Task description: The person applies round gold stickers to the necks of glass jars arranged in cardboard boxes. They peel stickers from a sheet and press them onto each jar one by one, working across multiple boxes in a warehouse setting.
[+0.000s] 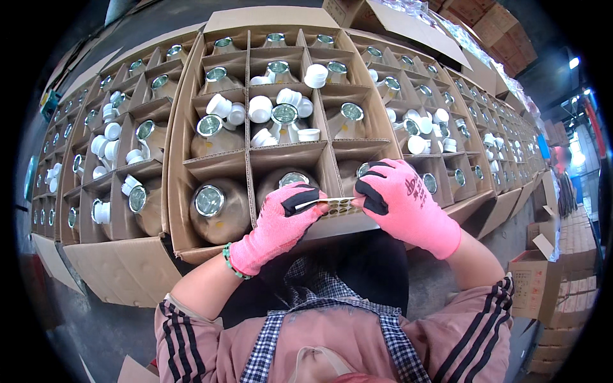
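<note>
My left hand (279, 217), in a pink glove with black fingertips, pinches the left end of a pale sheet with rows of round spots (338, 209). My right hand (408, 202), gloved alike, grips the sheet's right end. Both hands hold it over the near edge of a divided cardboard carton (180, 137). Silvery, wide-bodied glass flasks (220, 220) stand in the carton's compartments, mouths up. One flask (294, 179) is just behind my left hand; another is partly hidden by my right. White plastic caps (260, 109) lie among the flask necks.
More divided cartons of flasks and white caps flank this one, at left (124, 246) and right (469, 204). Raised cardboard flaps (415, 29) stick up at the far side. Stacked brown boxes (536, 284) stand at right.
</note>
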The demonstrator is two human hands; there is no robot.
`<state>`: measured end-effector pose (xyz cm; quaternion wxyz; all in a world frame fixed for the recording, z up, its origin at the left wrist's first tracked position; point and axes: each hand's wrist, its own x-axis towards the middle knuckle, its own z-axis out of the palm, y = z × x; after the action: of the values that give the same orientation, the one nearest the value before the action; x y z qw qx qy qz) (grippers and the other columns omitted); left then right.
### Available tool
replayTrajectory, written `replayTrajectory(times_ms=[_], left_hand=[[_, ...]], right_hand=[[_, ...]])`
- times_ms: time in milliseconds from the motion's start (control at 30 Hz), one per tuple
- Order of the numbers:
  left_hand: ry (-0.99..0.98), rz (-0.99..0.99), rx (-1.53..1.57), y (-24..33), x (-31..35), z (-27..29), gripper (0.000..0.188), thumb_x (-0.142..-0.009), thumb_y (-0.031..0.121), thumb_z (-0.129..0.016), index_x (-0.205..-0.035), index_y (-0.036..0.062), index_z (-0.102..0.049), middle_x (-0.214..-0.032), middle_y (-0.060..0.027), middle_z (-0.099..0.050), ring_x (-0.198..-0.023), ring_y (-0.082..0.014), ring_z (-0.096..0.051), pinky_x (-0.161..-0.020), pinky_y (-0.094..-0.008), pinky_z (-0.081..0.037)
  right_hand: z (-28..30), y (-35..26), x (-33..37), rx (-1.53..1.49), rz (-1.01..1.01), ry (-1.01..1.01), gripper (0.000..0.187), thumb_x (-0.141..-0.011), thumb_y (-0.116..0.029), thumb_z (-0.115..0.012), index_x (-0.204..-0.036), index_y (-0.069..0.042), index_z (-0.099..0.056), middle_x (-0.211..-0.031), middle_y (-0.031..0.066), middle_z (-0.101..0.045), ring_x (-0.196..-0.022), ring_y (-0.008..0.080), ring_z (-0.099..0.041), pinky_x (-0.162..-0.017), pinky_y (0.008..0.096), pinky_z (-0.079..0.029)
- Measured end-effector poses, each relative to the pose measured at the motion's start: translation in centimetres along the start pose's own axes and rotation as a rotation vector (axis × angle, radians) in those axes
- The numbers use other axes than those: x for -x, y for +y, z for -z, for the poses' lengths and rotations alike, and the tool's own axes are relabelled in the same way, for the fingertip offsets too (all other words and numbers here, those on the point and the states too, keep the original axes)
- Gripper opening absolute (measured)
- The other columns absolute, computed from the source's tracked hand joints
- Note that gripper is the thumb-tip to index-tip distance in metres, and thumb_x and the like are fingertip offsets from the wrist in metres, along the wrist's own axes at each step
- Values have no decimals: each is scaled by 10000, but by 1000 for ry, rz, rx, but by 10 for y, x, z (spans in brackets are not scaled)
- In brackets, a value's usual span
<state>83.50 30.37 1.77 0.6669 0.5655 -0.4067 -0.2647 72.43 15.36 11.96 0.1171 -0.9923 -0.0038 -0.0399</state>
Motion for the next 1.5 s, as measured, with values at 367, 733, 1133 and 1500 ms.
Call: replayTrajectory(times_ms=[367, 733, 1133, 1500], left_hand=[[42, 77, 93, -4, 1, 0, 142, -746, 104, -631, -824, -11, -602, -703, -47, -547, -668, -119, -509, -618, -249, -418], [43, 142, 123, 2, 0, 4, 132, -746, 102, -631, -809, -7, -594, -720, -27, -549, -672, -92, -498, -609, -235, -408], [40, 199, 146, -2, -1, 5, 147, -758, 129, -618, -805, -9, -599, -676, -39, -540, -643, -94, -490, -581, -241, -399], [60, 164, 147, -1, -2, 5, 152, -764, 138, -619, -806, -6, -596, -667, -40, -537, -625, -96, -483, -571, -244, -396]], right_hand=[[-1, -6, 8, 2, 66, 133, 144, -654, -69, -648, -779, -57, -576, -792, 82, -551, -823, 262, -521, -745, 363, -396], [-3, -6, 2, 89, 182, 222, 181, -625, -61, -620, -788, -79, -543, -775, 63, -529, -859, 256, -523, -756, 376, -400], [-4, -2, -3, 136, 186, 171, 224, -600, -63, -637, -804, -81, -547, -837, 67, -530, -892, 256, -519, -782, 381, -398], [-2, -4, -9, 98, 136, 151, 213, -625, -78, -635, -819, -84, -548, -815, 56, -529, -895, 251, -516, -785, 376, -392]])
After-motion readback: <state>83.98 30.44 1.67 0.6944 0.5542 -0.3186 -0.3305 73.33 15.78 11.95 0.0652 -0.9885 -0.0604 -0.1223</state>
